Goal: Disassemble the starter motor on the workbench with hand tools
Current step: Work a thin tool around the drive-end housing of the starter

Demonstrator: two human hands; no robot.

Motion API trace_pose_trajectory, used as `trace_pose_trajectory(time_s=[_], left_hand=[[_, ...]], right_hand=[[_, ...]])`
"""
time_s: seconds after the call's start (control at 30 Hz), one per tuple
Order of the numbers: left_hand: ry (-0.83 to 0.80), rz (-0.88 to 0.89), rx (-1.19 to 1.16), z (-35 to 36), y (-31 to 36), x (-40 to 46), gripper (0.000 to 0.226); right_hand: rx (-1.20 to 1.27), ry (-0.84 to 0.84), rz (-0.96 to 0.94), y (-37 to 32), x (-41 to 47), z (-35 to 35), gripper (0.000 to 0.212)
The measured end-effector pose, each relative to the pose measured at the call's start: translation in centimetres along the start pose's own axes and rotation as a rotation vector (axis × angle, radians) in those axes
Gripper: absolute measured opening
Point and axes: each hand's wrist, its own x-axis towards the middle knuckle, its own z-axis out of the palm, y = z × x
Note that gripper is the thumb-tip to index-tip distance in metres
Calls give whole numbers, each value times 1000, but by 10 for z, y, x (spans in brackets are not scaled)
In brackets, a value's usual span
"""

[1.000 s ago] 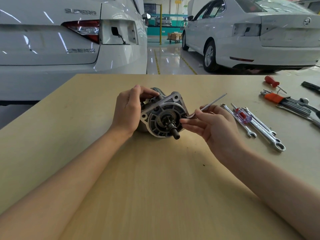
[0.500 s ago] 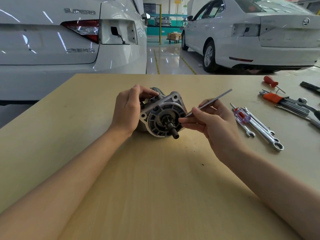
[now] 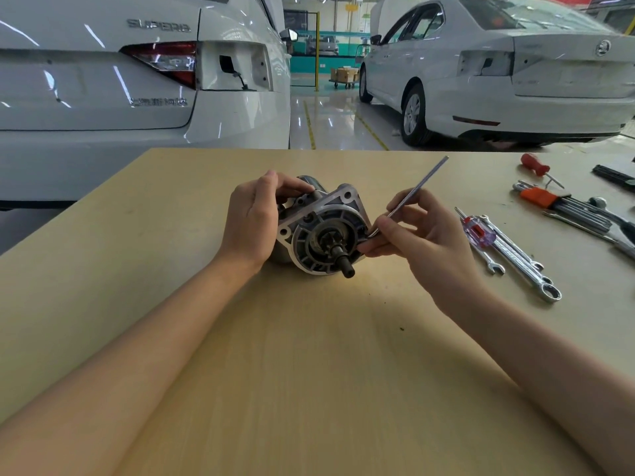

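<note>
The starter motor (image 3: 319, 231) lies on its side near the middle of the table (image 3: 309, 372), its round flanged end and short shaft facing the camera; the left hand (image 3: 252, 223) grips the motor's body from the left, fingers curled over the top; the right hand (image 3: 422, 242) pinches a slim hex key (image 3: 417, 188) between thumb and fingers, the key's bent lower end touching the right edge of the flange and its long arm slanting up and to the right; to the right of that hand, apart from it, lie two combination wrenches (image 3: 519, 261) with a clear-handled screwdriver (image 3: 477, 233) beside them; further right sit an orange-holdered hex key set (image 3: 556, 204) and a red-handled screwdriver (image 3: 536, 166); two white cars (image 3: 515, 80) stand behind the table.
</note>
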Motion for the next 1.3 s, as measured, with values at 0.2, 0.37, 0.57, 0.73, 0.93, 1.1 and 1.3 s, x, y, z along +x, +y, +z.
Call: trace_pose_trajectory(time_s=[0.2,0.37,0.57,0.73,0.93,1.1,1.3], left_hand=[[3,8,9,0,1,-1,50],[-8,6,12,-1,0,-1,52],[-1,7,8,0,1,0,52],[10,13,14,0,1,0,50],[6,13,11,0,0,0,51],[3,7,6,0,-1,1,52],[-3,13,16,0,-1,1,53]], right_hand=[[-219,-16,-216,6,0,0,35],[-778,-145,-625,10,1,1,39],[-938,-272,-712,10,0,-2,32],[-417,44,-313,4,0,2,15],[76,86,214,-1,5,-5,7],[191,94,287,2,6,-4,7],[234,112,295,3,5,-2,4]])
